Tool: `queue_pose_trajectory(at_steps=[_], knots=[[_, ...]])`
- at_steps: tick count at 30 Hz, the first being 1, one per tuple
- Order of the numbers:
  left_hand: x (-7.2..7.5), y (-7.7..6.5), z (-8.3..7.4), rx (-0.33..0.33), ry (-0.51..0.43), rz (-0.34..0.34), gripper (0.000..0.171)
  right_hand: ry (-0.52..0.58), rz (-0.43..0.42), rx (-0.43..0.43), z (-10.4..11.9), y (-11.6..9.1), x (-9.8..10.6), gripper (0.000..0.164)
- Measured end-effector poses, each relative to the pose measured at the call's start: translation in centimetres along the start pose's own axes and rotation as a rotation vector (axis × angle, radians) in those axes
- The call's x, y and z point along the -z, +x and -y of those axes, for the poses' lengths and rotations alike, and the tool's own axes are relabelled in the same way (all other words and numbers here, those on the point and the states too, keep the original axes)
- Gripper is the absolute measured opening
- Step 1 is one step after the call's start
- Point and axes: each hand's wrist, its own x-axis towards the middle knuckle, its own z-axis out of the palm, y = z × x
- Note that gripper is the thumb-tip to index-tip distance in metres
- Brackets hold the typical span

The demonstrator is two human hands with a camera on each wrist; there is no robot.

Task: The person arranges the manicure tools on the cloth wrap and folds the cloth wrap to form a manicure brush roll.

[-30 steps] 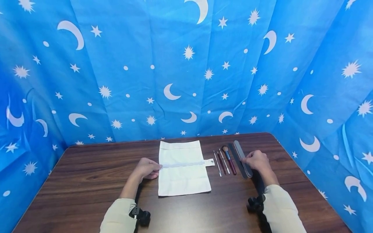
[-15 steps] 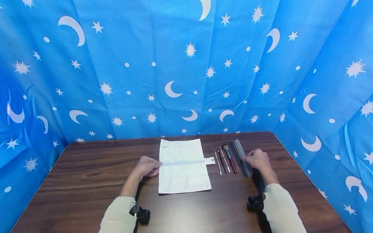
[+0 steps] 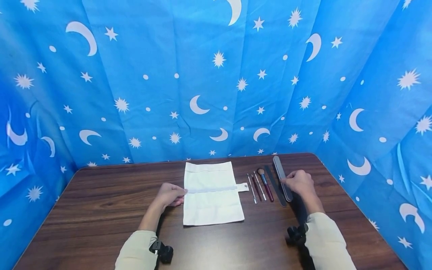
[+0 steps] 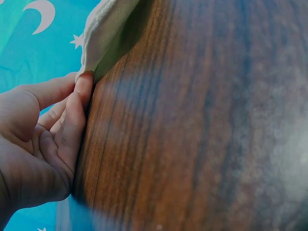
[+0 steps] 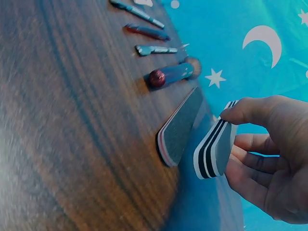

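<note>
My left hand (image 3: 170, 194) pinches the left edge of a white cloth roll-up pouch (image 3: 212, 208), which lies unfolded with a snap tab (image 3: 243, 187) on its right side. In the left wrist view the cloth edge (image 4: 98, 41) sits between thumb and fingers, slightly raised from the table. My right hand (image 3: 300, 183) holds a thick grey nail buffer (image 5: 211, 149) by its long sides, thumb on one and fingers on the other. Its edge shows black and white layers. A thinner dark nail file (image 5: 180, 127) lies on the table just left of it.
Between pouch and nail file lie a makeup brush (image 3: 265, 185) with a dark red handle, two slim metal tools, one being a metal cuticle pusher (image 3: 252, 189), and a dark red tool (image 3: 257, 188). A blue curtain (image 3: 162, 93) with moons and stars hangs behind the wooden table (image 3: 101, 202).
My right hand has lifted the nail buffer, and it has shifted away from me and slightly right, apart from the dark file. My left hand stays on the pouch edge.
</note>
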Motion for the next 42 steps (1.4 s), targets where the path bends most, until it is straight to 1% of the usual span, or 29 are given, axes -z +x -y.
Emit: queue_pose_trajectory(at_steps=[8, 12, 19, 26, 31, 34, 38, 42], knots=[[-0.1, 0.2, 0.2, -0.002, 0.012, -0.007, 0.025, 0.014, -0.007, 0.008, 1.1, -0.2, 0.3, 0.031], [-0.1, 0.3, 0.2, -0.010, 0.003, -0.012, 0.024, 0.041, 0.001, 0.009, 1.9, -0.1, 0.6, 0.030], [-0.1, 0.3, 0.2, 0.013, 0.009, -0.013, 0.024, 0.087, -0.005, 0.038, 3.3, -0.3, 0.8, 0.033], [-0.1, 0.4, 0.1, 0.025, -0.011, -0.019, 0.025, 0.138, 0.001, 0.056, 4.8, -0.5, 1.0, 0.035], [0.0, 0.3, 0.1, 0.013, -0.013, -0.011, 0.026, 0.226, 0.063, 0.048, 5.6, -0.4, 1.0, 0.043], [0.1, 0.3, 0.1, 0.006, -0.014, -0.006, 0.026, 0.273, 0.104, 0.065, 6.0, -0.4, 1.0, 0.049], [0.1, 0.2, 0.2, -0.003, -0.012, -0.006, 0.025, 0.327, 0.152, 0.093, 6.4, -0.3, 0.8, 0.051], [0.0, 0.3, 0.2, -0.010, -0.014, -0.005, 0.024, 0.381, 0.212, 0.094, 6.7, -0.2, 0.5, 0.055]])
